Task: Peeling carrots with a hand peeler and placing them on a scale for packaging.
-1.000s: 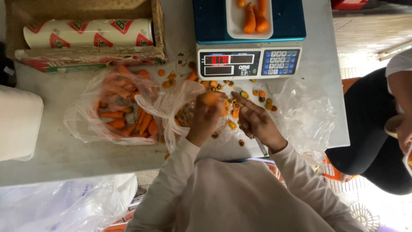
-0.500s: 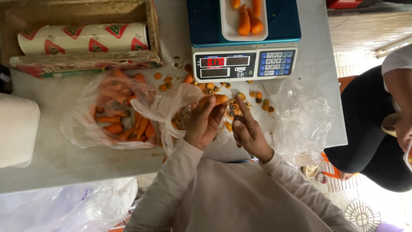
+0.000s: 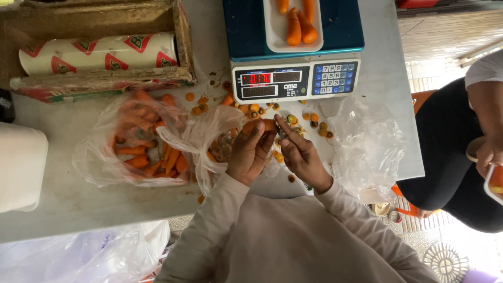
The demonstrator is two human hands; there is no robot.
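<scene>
Now the two hands have drawn together at the centre of the frame: half a second ago the right hand (image 3: 303, 157) hovered apart with two fingers stretched toward the scattered cut ends, and now its fingertips meet the tip of the carrot (image 3: 260, 126) that the left hand (image 3: 249, 155) holds up. A second ago the carrot sat deeper in the left hand's grip; it now lies more exposed, crosswise above the fingers, so its end is presented to the right hand, which reads as trimming work resumed on this piece. The left fingers are curled about the carrot from below, grasping it firmly. The right fingers are pinched close together at the carrot's end; a thin dark thing shows between them, perhaps a small blade, but I cannot tell for sure. Just left of the hands lies an open clear bag of carrots (image 3: 141, 141) on the pale worktop (image 3: 68, 194), and carrot ends (image 3: 314, 121) are strewn just above the hands, below a digital scale (image 3: 293, 78) at upper centre, which carries a white tray (image 3: 272, 31) with a few carrots. A crumpled empty plastic bag (image 3: 369, 141) lies to the right, and a wooden box with a printed roll (image 3: 99, 52) fills the upper left.
</scene>
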